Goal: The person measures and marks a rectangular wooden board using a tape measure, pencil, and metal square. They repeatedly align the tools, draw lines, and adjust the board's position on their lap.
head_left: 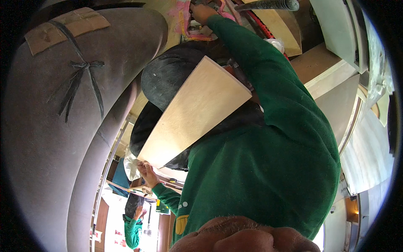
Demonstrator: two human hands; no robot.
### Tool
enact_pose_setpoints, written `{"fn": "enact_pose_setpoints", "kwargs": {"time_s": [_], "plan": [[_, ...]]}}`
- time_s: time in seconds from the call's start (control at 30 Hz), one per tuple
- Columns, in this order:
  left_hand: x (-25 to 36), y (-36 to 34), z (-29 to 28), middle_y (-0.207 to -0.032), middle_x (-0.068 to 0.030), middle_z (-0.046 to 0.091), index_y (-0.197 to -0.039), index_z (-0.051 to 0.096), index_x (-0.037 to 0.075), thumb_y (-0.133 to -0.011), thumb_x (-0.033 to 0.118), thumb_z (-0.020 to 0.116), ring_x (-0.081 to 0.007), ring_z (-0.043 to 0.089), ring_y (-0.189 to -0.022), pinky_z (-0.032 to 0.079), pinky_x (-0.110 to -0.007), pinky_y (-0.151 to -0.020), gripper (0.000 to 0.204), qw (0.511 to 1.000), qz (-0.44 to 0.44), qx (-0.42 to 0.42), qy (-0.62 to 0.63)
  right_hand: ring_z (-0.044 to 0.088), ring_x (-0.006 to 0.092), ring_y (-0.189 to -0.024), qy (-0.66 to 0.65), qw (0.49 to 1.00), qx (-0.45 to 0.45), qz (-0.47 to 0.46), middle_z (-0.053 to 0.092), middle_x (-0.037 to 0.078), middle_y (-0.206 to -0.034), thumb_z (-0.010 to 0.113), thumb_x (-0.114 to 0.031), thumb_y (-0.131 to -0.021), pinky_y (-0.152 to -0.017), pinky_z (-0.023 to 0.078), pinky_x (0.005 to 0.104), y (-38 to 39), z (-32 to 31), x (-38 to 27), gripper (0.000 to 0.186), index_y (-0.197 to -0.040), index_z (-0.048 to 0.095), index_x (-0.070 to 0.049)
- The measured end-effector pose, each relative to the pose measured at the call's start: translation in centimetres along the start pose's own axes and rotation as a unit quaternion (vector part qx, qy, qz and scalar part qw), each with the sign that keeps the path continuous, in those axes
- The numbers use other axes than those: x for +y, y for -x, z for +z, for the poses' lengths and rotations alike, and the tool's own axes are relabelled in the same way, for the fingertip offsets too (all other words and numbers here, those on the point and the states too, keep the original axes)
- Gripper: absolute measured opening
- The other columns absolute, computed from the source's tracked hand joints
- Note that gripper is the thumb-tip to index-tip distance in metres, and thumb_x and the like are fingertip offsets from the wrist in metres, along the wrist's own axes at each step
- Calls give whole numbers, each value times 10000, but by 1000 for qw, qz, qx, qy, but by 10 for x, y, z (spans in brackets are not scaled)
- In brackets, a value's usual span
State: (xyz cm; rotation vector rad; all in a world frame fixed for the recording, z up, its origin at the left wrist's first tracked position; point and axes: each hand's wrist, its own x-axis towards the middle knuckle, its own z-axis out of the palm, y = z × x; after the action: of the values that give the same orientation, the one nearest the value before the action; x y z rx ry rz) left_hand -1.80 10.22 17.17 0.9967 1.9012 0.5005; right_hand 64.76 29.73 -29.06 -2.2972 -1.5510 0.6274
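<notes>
Workshop room, view tilted. Big grey upholstered curve (63, 138) fills the left side, w/ pale wood boards (285, 29) and a white panel (340, 29) top right. No counter in clear view.

Left hand (147, 172): grip closed on the lower corner of a pale wedge-shaped plywood panel (197, 113). The panel is held slanted across a black rounded pad (168, 75), in front of the green sweater (268, 168).

Right hand (201, 12): arm stretched to the top edge, hand touching a pink piece (182, 21). Fingers mostly hidden, so can't tell how far that grip is open.

Tan rectangular cardboard patch (67, 27) sits top left on the grey curve, w/ a thin black bow-shaped tie (82, 80) below it. Another person in green (133, 229) stands far off, bottom left.
</notes>
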Motion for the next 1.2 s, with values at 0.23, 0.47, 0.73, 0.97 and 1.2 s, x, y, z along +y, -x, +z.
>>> {"fn": "enact_pose_setpoints", "kwargs": {"time_s": [0.23, 0.47, 0.73, 0.97, 1.2], "plan": [[16, -8, 18, -1426, -63, 629, -1542, 503, 17, -1155, 261, 692, -168, 596, -1259, 480, -332, -1093, 495, 1000, 22, 14, -7, 787, 395, -900, -35, 994, -95, 50, 803, 249, -1025, 651, -229, -1072, -813, 630, 535, -35, -8, 10, 300, -1238, 781, -14], [11, -14, 17, -1368, -84, 633, -1473, 537, 18, -1160, 310, 680, -180, 580, -1255, 466, -350, -1090, 451, 996, 77, -29, -28, 763, 465, -951, 36, 988, 119, 92, 789, 284, -1005, 676, -221, -1040, -858, 587, 574, 18, -86, 22, 281, -1166, 782, 7], [16, -36, 14, -1343, -53, 650, -1488, 545, 43, -1141, 396, 702, -171, 598, -1208, 478, -338, -1046, 519, 994, 65, -48, -77, 748, 509, -997, -301, 925, 204, 108, 765, 310, -995, 621, -271, -1113, -946, 588, 530, 71, -143, -1, 345, -1236, 761, 20], [19, -46, 33, -1378, -97, 621, -1535, 537, 36, -1142, 404, 699, -204, 581, -1221, 490, -382, -1048, 562, 991, 83, -55, -94, 761, 468, -936, -260, 935, 239, 25, 757, 303, -947, 626, -271, -1105, -867, 598, 502, 116, -222, -23, 365, -1269, 745, 33], [68, -40, 60, -1380, -182, 583, -1598, 514, 32, -1089, 344, 775, -325, 584, -1269, 493, -465, -1089, 652, 931, 202, 38, -303, 729, 156, -847, -412, 900, 139, 45, 724, 66, -974, 587, -254, -1173, -736, 595, 338, 184, -330, -81, 347, -1391, 726, -21]]}}
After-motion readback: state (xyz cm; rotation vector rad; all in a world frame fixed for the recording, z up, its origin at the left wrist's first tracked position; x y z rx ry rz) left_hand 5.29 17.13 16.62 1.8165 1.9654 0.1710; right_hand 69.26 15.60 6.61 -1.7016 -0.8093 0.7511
